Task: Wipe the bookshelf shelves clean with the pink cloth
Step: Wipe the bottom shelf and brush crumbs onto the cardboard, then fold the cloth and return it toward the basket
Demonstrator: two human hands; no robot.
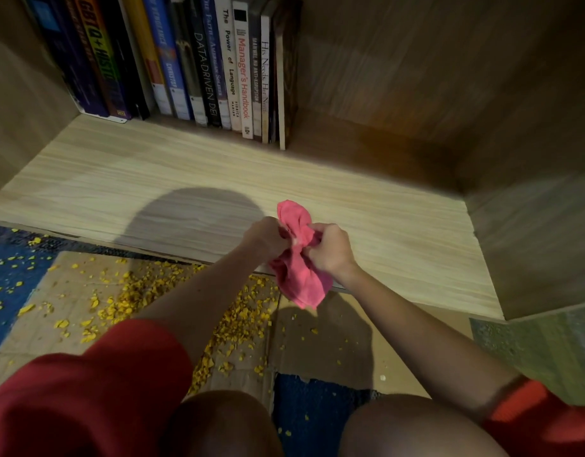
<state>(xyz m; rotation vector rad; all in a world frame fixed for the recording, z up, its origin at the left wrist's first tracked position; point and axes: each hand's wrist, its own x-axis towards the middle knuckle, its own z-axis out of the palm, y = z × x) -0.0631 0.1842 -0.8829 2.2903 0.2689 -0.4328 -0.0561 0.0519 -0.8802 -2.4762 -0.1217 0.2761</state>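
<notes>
- Pale wood-grain laminate forms the bookshelf shelf (367, 206), boxed in by darker brown side and back panels, with a rounded shadow lying across its front half.
- At the back left, a row of upright books (198, 61) stands spine-out, leaning slightly; the right half of the shelf is bare.
- Over the shelf's front edge both hands meet on the bunched pink cloth (297, 275).
- The left hand (268, 237) is clenched on the cloth's left side, and the right hand (330, 250) is clenched on its right side — the two pinch it at the waist.
- The cloth's long axis runs nearly straight away from the person: one puffed end points toward the books, the larger end hangs down past the shelf edge toward the floor.
- Below, flattened brown cardboard (334, 344) over blue carpet is strewn with small yellow crumbs (238, 318) — thickest just under the shelf edge.
- Red sleeves and bare knees fill the bottom of the view.
</notes>
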